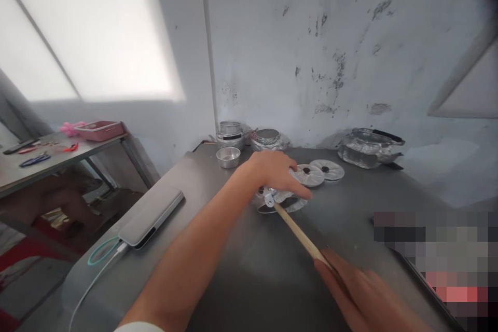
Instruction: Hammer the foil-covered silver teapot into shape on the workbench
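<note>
My right hand (350, 280) is wrapped round a wooden stick (298, 231) with a pale blue head (269, 199) at its far end. That head lies against a shiny metal piece (295, 203) on the dark grey table (249, 264). My left hand (278, 171) reaches over the metal piece from the left, thumb apart from the fingers; its palm faces down, and whether it touches the piece is hidden. Just beyond, two round metal lids (311, 178) with dark knobs lie side by side, partly overlapping in view.
Small perforated bowl (228, 157), stacked metal pots (230, 137) and a kettle (365, 148) stand along the wall. A power bank (151, 218) with a cable lies left. A side table holds a pink basket (100, 130) and pliers (35, 160). A blurred patch covers the right edge.
</note>
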`<state>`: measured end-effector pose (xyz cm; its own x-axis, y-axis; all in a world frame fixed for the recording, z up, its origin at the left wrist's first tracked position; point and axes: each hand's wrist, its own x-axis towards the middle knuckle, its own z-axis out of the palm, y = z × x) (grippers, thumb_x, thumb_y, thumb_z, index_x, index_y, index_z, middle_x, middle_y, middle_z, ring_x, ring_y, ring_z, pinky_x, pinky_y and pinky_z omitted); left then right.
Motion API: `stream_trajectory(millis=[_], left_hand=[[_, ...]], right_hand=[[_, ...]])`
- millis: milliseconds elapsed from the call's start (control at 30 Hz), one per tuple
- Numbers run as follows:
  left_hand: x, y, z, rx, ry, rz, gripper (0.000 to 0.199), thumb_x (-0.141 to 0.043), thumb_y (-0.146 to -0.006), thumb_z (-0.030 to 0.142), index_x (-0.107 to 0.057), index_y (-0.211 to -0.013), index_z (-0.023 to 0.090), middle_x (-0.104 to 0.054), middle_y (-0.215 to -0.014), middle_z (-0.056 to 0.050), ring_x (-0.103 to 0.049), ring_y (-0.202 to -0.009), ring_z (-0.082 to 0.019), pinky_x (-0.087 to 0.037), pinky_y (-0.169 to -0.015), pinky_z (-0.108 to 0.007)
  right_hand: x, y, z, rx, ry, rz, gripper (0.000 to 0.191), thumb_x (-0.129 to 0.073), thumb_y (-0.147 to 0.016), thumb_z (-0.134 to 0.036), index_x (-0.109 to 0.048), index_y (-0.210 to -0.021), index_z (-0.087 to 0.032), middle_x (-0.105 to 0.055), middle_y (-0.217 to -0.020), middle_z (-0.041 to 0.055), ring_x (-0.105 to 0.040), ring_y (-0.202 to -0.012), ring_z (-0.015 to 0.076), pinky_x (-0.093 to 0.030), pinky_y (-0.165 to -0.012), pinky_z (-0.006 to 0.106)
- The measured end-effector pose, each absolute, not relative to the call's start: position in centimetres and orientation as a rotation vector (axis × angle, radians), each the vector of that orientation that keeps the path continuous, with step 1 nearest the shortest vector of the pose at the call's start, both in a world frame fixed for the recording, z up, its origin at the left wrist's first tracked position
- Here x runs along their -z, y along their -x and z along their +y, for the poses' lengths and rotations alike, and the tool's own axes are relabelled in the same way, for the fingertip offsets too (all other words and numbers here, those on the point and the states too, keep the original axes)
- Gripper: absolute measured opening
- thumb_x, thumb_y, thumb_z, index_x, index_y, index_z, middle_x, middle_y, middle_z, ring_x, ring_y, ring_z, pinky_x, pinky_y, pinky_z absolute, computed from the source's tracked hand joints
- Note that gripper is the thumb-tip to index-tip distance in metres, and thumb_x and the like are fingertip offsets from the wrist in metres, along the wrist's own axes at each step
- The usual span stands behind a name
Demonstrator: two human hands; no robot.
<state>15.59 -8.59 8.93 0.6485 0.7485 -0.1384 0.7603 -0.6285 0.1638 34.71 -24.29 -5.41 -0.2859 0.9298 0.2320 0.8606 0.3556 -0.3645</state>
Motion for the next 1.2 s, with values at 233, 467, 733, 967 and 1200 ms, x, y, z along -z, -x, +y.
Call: stream_trajectory(millis=[233, 467, 733, 967, 1200], left_hand=[[-9.1, -15.6, -8.8, 0.09, -2.662, 1.247, 0.083, -0.056, -0.068, 0.078, -0.055, -0.135, 0.029, -0.062, -0.13, -0.004, -0.061, -0.105, -0.033, -0.051, -0.082, -0.039], [-9.0, -15.6, -8.7, 0.069, -2.673, 1.243, 0.082, -0.055, -0.068, 0.079, -0.055, -0.135, 0.031, -0.058, -0.135, -0.003, -0.059, -0.111, -0.033, -0.051, -0.083, -0.039], [-9.0, -15.6, -8.8, 0.073, -2.662, 1.254, 0.082, -0.056, -0.068, 0.078, -0.054, -0.136, 0.032, -0.059, -0.135, -0.003, -0.059, -0.11, -0.033, -0.051, -0.083, -0.039], [-8.9, -15.7, -8.7, 0.084, -2.672, 1.248, 0.082, -0.054, -0.069, 0.079, -0.054, -0.136, 0.032, -0.058, -0.135, -0.003, -0.059, -0.111, -0.033, -0.05, -0.084, -0.039], [-8.8, -15.7, -8.5, 0.07, -2.664, 1.245, 0.083, -0.055, -0.067, 0.08, -0.055, -0.135, 0.033, -0.058, -0.136, -0.003, -0.059, -0.111, -0.034, -0.049, -0.086, -0.039]], right_hand=[[4.7, -34.3, -24.3, -0.161, 1.585, -2.195, 0.041, -0.026, -0.102, -0.032, -0.065, -0.091, -0.025, -0.075, -0.071, 0.0056, -0.069, -0.051, 0.02, -0.05, -0.045, 0.028], [5.6, -34.7, -24.2, -0.246, 1.612, -2.217, 0.041, -0.026, -0.103, -0.035, -0.064, -0.089, -0.026, -0.074, -0.068, 0.0028, -0.069, -0.052, 0.0198, -0.049, -0.046, 0.028], [4.7, -34.4, -24.3, -0.253, 1.644, -2.12, 0.037, -0.03, -0.102, -0.039, -0.063, -0.089, -0.026, -0.074, -0.068, 0.0029, -0.068, -0.048, 0.0206, -0.048, -0.043, 0.029], [5.2, -34.5, -24.5, -0.299, 1.603, -2.138, 0.035, -0.032, -0.102, -0.037, -0.065, -0.099, -0.025, -0.076, -0.076, 0.0037, -0.073, -0.062, 0.0212, -0.052, -0.05, 0.028], [5.1, -34.2, -24.3, -0.366, 1.68, -2.143, 0.039, -0.027, -0.103, -0.04, -0.062, -0.091, -0.026, -0.075, -0.071, 0.0027, -0.072, -0.059, 0.0222, -0.049, -0.049, 0.03]])
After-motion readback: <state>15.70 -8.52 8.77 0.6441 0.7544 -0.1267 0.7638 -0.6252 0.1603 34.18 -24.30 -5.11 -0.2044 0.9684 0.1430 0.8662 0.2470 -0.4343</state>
